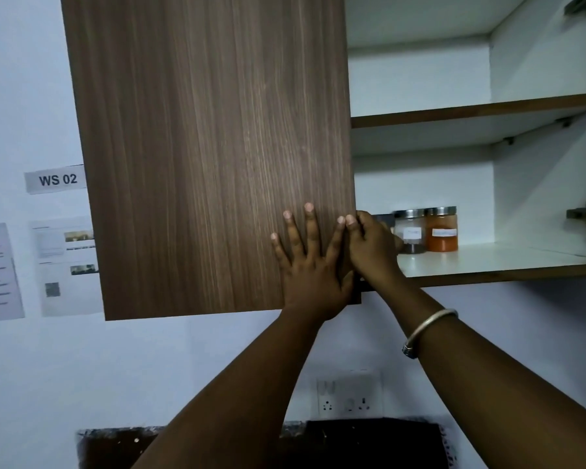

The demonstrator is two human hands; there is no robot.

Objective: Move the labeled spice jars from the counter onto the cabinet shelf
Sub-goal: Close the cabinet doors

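left hand (310, 265) fingers (309, 225) splayed on cabinet door (210, 147)

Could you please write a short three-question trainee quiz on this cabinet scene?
1. True or false: the left hand lies flat on the cabinet door.
2. Which jar stands furthest right on the bottom shelf? A) the orange-filled jar B) the pale jar
3. Fill in: the right hand grips the door's ____.

Key: 1 true; 2 A; 3 edge.
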